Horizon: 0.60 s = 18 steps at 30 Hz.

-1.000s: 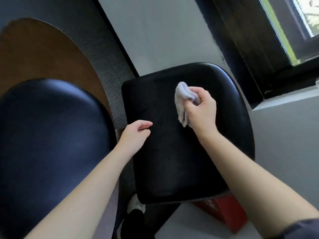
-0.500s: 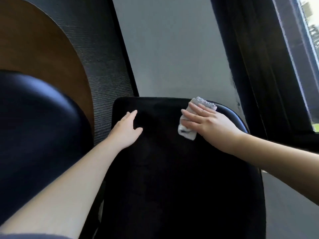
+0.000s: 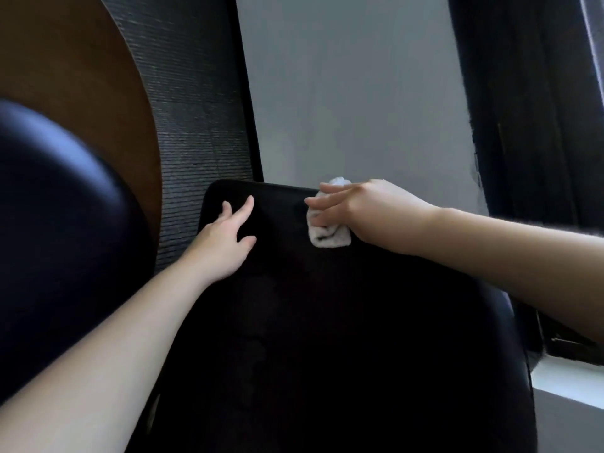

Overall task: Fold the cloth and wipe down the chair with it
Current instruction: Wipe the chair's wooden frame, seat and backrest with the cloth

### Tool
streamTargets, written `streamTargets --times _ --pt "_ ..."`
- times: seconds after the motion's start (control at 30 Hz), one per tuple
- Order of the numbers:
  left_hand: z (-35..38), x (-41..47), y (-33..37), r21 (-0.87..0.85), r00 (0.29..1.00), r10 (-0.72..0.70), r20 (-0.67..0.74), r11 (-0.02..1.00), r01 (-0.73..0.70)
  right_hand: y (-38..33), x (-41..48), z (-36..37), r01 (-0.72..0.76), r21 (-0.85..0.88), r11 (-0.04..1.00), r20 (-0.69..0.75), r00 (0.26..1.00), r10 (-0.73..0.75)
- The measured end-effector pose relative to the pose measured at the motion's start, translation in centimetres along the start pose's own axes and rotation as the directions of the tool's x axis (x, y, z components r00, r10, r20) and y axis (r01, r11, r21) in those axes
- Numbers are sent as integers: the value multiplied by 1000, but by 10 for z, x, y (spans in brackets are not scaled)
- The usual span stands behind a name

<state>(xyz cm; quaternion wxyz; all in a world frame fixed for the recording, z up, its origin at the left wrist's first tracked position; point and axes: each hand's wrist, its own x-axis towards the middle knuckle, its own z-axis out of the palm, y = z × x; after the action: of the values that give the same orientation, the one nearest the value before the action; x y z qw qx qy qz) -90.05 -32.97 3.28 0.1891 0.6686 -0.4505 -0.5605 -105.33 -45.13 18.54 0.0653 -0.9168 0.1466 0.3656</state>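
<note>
Your right hand (image 3: pixel 362 210) lies on the folded cloth (image 3: pixel 330 237) and presses it against the black chair (image 3: pixel 327 338), close to the chair's far edge and a little right of its middle. The fingers (image 3: pixel 322 201) reach out nearly straight to the left across the top of the cloth, so this is a flat press and not a closed fist. Your thumb is hidden, and I cannot tell whether it hooks the fabric. The cloth is pale grey and bunched. One wad shows below your fingers on the near side, and a small tuft pokes out past your knuckles at the far edge of the chair.

Your left hand (image 3: pixel 225 243) rests flat on the same black surface near its far left corner. Its fingers are spread and relaxed and it holds nothing. The two hands are apart, with bare black surface between them.

To the left, beside your left forearm, is a second dark rounded seat (image 3: pixel 58 240). Beyond it is a brown wooden tabletop (image 3: pixel 75 93) with a curved edge. A dark ribbed panel (image 3: pixel 196 125) runs up behind the chair's left corner, next to a plain grey wall (image 3: pixel 343 93). On the far right stands a dark window frame (image 3: pixel 523 125), with a pale sill (image 3: pixel 562 385) below your right forearm.
</note>
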Motion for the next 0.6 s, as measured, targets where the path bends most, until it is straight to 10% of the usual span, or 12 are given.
streamTargets --times 0.37,0.6 --pt "-2 3 -23 -10 995 73 -65 997 -74 30 8 8 74 88 993 -136 989 -61" --pt "-6 6 -30 35 994 100 -41 995 -99 3 100 14 30 -216 976 -32 999 -38"
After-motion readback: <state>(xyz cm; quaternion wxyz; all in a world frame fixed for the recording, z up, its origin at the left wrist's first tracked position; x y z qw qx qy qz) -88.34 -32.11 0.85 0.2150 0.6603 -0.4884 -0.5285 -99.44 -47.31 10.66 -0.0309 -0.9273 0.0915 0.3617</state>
